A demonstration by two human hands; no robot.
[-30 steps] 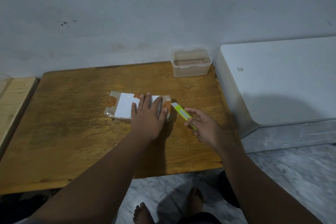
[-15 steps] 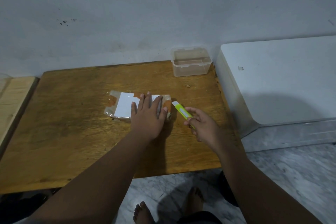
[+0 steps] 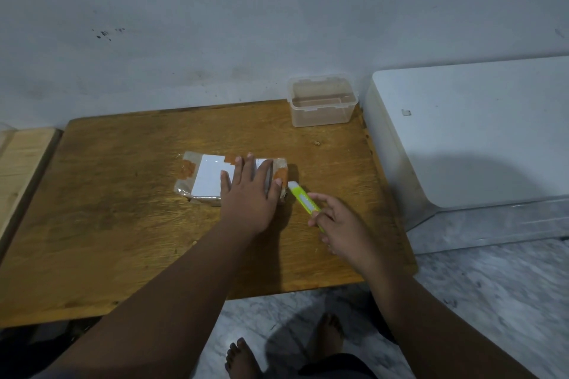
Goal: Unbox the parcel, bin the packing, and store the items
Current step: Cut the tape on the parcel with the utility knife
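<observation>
A small flat parcel (image 3: 203, 178), wrapped in clear plastic with a white label and brown tape, lies in the middle of the wooden table (image 3: 123, 224). My left hand (image 3: 249, 197) rests flat on its right half, fingers spread, pressing it down. My right hand (image 3: 338, 224) holds a lime-green utility knife (image 3: 303, 198) by its rear end. The knife's white tip touches the parcel's right end, beside my left thumb.
An empty clear plastic container (image 3: 321, 101) stands at the table's back right corner. A large white box (image 3: 477, 132) sits to the right of the table. A paler wooden surface (image 3: 21, 157) adjoins on the left. My bare feet (image 3: 246, 357) are on the marble floor below.
My right hand has brought the knife a little leftward, so its tip now meets the parcel's right end. My left hand has stayed pressed on the parcel.
</observation>
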